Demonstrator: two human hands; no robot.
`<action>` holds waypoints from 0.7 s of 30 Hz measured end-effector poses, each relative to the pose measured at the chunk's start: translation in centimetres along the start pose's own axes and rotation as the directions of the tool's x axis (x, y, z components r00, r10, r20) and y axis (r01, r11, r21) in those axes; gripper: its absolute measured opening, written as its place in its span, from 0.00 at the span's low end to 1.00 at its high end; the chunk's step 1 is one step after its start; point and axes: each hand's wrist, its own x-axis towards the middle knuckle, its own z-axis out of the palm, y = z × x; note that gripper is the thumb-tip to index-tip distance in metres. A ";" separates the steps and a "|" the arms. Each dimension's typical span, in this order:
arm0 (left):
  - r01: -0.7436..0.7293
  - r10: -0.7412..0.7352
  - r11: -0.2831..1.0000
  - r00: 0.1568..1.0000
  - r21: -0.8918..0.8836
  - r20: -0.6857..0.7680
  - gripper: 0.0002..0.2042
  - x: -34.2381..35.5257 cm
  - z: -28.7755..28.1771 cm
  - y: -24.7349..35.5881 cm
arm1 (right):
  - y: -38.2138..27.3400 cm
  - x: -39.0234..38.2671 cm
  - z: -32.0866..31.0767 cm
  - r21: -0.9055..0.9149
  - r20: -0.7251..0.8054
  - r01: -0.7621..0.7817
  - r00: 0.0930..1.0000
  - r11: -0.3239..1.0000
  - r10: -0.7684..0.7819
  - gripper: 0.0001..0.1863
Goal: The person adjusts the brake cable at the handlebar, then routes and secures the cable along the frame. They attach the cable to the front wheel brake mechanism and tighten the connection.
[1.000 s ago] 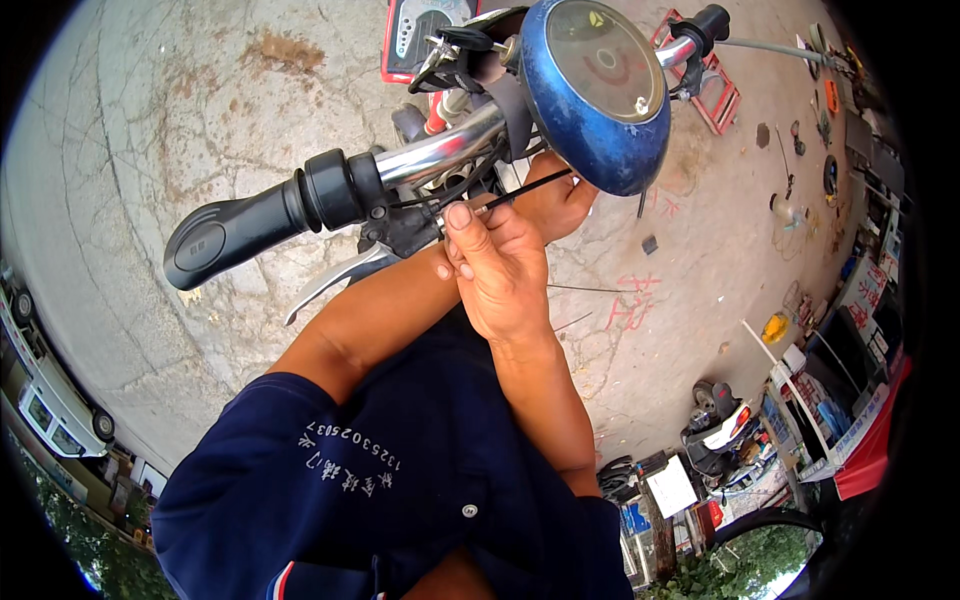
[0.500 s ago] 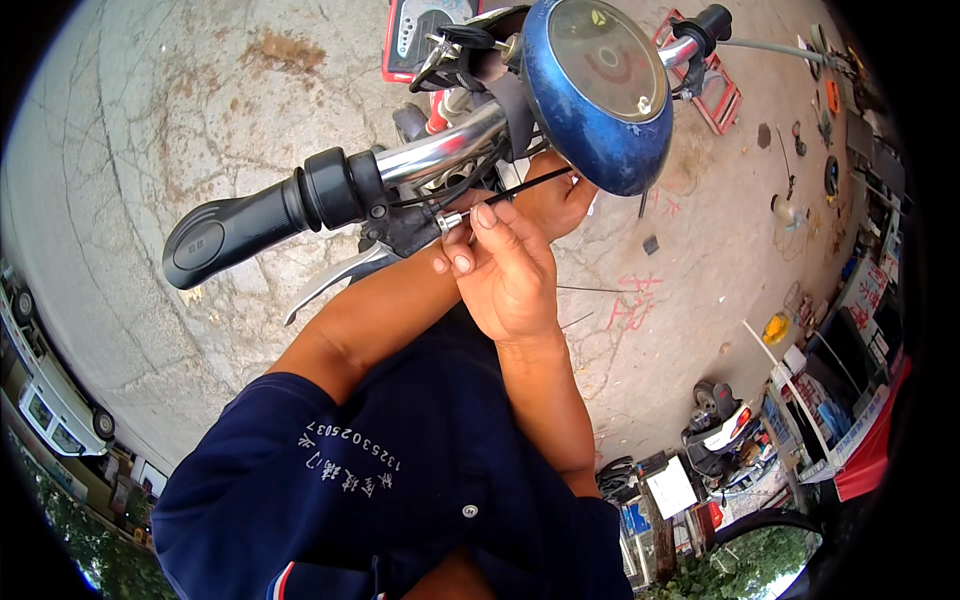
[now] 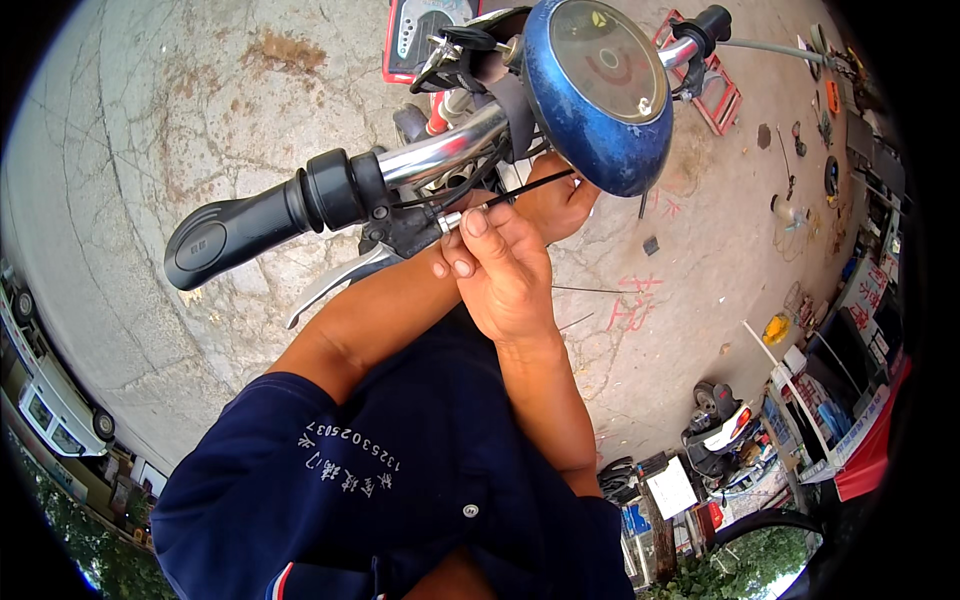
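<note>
A black handlebar grip (image 3: 235, 232) and a silver brake lever (image 3: 345, 280) are on the left side of a chrome handlebar (image 3: 440, 145). From the lever's bracket a silver cable adjuster (image 3: 449, 221) leads to a black brake cable (image 3: 530, 185). My right hand (image 3: 505, 265) pinches the cable beside the adjuster, between thumb and fingers. Underneath it my left arm crosses to the right. My left hand (image 3: 560, 208) is closed on the cable further along, below the blue headlamp housing (image 3: 610, 140), with its fingers partly hidden.
A red-and-black case (image 3: 405, 40) stands on the cracked concrete beyond the handlebar. A red frame (image 3: 718, 100) lies by the far grip. Tools and parts are scattered at the right, near a parked scooter (image 3: 725, 430). A white van (image 3: 60, 405) is at far left.
My right hand has shifted very slightly left and down along the cable by the adjuster. The handlebar and brake lever have turned a touch. My left hand stays in place.
</note>
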 end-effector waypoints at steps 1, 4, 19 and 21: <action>-0.004 0.004 1.000 1.000 0.014 0.001 0.05 0.1 -0.1 0.0 | 0.0 0.1 0.0 0.004 0.018 -0.003 1.000 1.000 0.003 0.04; 0.011 -0.011 1.000 1.000 -0.024 0.011 0.04 0.2 0.0 0.4 | 0.0 0.3 -0.3 0.020 0.052 -0.021 0.998 1.000 0.019 0.04; -0.087 0.087 0.996 0.996 -0.009 -0.018 0.06 0.2 0.2 0.0 | 0.7 0.1 -0.5 0.011 0.049 0.027 0.998 1.000 -0.027 0.06; -0.115 0.114 0.993 0.992 -0.017 -0.050 0.06 0.2 0.4 0.1 | 1.1 0.0 -0.3 -0.031 0.024 0.048 0.999 0.998 -0.047 0.06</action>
